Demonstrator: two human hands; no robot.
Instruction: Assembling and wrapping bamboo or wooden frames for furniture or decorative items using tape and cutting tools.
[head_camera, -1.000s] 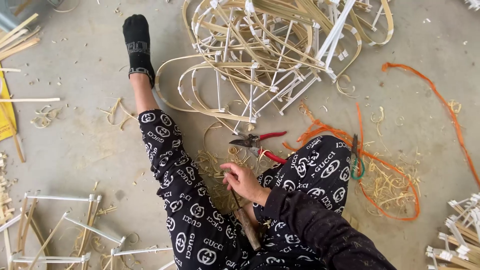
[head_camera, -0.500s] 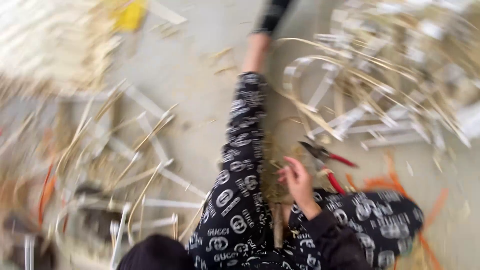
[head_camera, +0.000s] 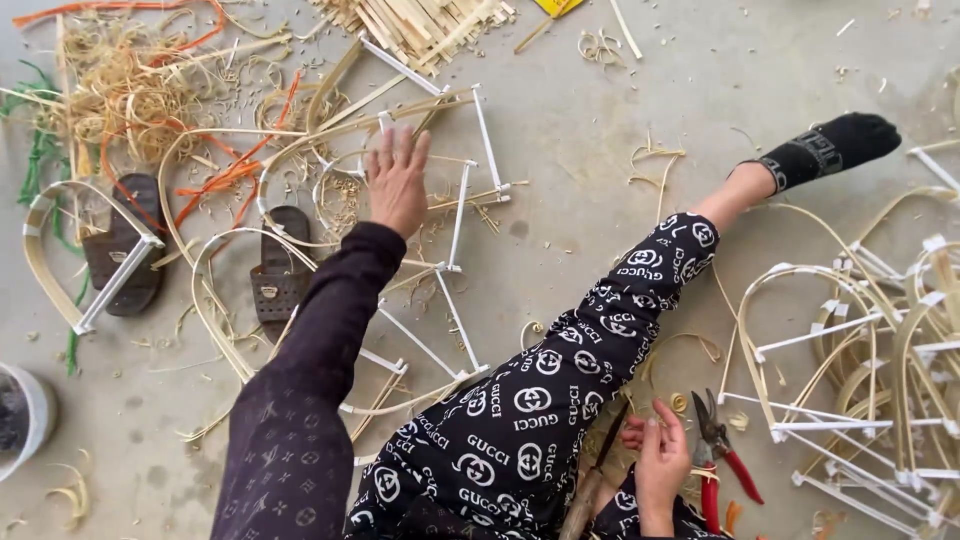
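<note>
A: Where is the left hand (head_camera: 398, 182)?

B: It stretches out over the concrete floor (head_camera: 580, 120), fingers spread and flat, palm down on a bent bamboo frame (head_camera: 440, 215) made of pale strips with white joints. The hand is unclenched; it presses on the strips and grasps nothing.

A: And the frame itself?

B: It lies on the floor just left of the outstretched leg (head_camera: 600, 320) in the black printed trousers. A pair of brown sandals (head_camera: 280, 275) sits left of the frame, one touching its curved strips, the other further left under another bamboo loop.

A: The right hand (head_camera: 660, 465)?

B: Low, by the knee, right of that leg. The fingers curl loosely with the tips drawn together. Whether they pinch anything I cannot tell; it is too small to make out. A dark stick-like tool (head_camera: 597, 470) lies just beside it, against the trousers.

A: Anything close to it?

B: Red-handled pliers (head_camera: 720, 455) lie on the floor just right of the hand, not touching it. Right of the leg lies a stack of finished bamboo frames (head_camera: 870, 340). A heap of shavings with orange cord (head_camera: 130, 90) lies far left of the leg, and a bundle of split bamboo sticks (head_camera: 420, 25) lies at the top.
</note>
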